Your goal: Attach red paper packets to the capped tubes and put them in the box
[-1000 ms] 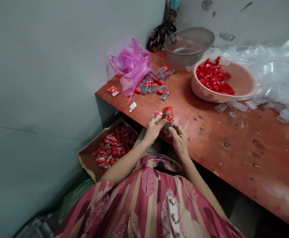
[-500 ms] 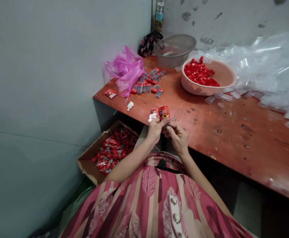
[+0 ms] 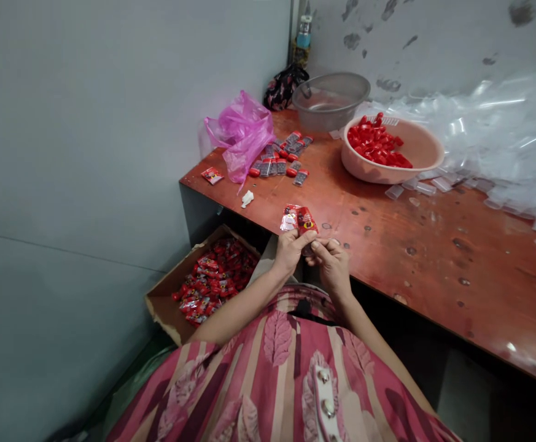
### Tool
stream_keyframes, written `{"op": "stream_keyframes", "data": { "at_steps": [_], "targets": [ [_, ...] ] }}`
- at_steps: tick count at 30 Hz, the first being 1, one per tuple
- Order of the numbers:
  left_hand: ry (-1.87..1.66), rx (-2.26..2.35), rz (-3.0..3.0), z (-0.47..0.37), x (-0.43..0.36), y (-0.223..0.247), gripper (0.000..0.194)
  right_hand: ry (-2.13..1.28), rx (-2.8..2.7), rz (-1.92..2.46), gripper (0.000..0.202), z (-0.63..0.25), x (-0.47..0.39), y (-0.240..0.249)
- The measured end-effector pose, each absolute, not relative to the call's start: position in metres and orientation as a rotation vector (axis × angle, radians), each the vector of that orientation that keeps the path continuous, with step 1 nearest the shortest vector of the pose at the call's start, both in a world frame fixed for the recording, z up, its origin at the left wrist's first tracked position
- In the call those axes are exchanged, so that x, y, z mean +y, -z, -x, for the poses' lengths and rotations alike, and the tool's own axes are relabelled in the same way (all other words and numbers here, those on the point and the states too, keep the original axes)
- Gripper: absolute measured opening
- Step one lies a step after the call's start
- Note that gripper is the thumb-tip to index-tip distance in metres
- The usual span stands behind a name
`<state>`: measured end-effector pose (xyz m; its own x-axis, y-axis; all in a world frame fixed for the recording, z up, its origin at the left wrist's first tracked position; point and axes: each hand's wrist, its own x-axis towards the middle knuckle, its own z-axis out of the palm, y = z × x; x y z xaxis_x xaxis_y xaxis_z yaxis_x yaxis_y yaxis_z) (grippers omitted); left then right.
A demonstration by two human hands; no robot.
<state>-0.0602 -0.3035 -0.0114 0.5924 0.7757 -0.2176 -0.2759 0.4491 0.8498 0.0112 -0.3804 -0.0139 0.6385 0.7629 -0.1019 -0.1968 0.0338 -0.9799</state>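
My left hand (image 3: 290, 253) is closed on a small red printed packet (image 3: 306, 220), its thumb pressed against the packet's lower part. The packet stands roughly upright at the table's front edge. My right hand (image 3: 333, 265) pinches at the packet's lower end, its thumb and fingers together; what lies between the fingertips is mostly hidden. Just behind my left fingers a second red and silvery packet (image 3: 290, 216) shows. Farther back lie several small clear containers (image 3: 280, 167) with red caps and dark contents.
A pink plastic bag (image 3: 244, 132), a loose red packet (image 3: 212, 176) and a white scrap (image 3: 247, 198) lie at left. A pink basin (image 3: 355, 167) holds red caps. Clear empty containers (image 3: 493, 141) pile up at right. Below the table, a cardboard box (image 3: 164, 301) holds red packets.
The packet in my left hand now looks narrower and more tilted. The dark thing between my fingertips is less visible. The view has shifted slightly.
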Motion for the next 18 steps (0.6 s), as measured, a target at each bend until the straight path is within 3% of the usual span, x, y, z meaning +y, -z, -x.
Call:
{"op": "stream_keyframes", "data": {
  "at_steps": [18],
  "targets": [
    [-0.662, 0.587, -0.710, 0.037, -0.287, 0.004, 0.035, -0.633, -0.616, 1.475, 0.023, -0.020, -0.365, 0.013]
  ]
}}
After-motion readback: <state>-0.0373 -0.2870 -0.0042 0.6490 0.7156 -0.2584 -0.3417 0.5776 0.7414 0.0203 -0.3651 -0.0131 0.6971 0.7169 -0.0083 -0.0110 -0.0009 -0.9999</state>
